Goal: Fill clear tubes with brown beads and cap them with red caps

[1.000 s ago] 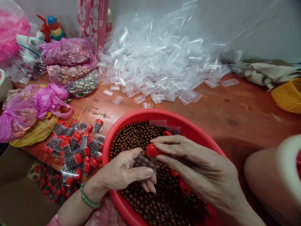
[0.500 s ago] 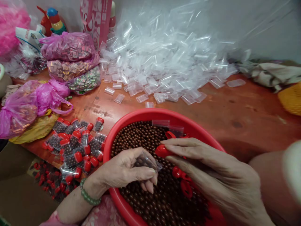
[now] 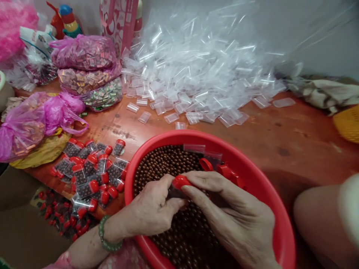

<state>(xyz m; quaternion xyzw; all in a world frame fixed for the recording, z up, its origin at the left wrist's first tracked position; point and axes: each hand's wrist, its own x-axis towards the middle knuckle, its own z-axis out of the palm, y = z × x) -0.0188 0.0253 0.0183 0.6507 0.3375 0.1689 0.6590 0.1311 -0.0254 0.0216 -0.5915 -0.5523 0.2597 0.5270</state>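
Over a red basin (image 3: 280, 209) full of brown chocolate balls (image 3: 168, 157), my two hands meet. My left hand (image 3: 148, 207) is closed around a small clear plastic tube (image 3: 174, 193), mostly hidden by the fingers. Between thumb and fingers, my right hand (image 3: 232, 213) pinches a red cap (image 3: 181, 181), which sits at the tube's mouth. Whether it is fully seated I cannot tell. Loose red caps (image 3: 224, 170) and clear tubes (image 3: 194, 148) lie on the balls at the basin's far right side.
Filled, red-capped tubes (image 3: 92, 172) are heaped left of the basin; more lie in a box (image 3: 17, 216) below the table edge. A big pile of clear tubes (image 3: 196, 74) covers the back. Pink bags (image 3: 84, 52) stand back left, a yellow basket (image 3: 347, 122) far right.
My right hand has moved left with the red cap, bringing it onto the tube in my left hand. My left hand has turned slightly, its fingers now closer round the tube.
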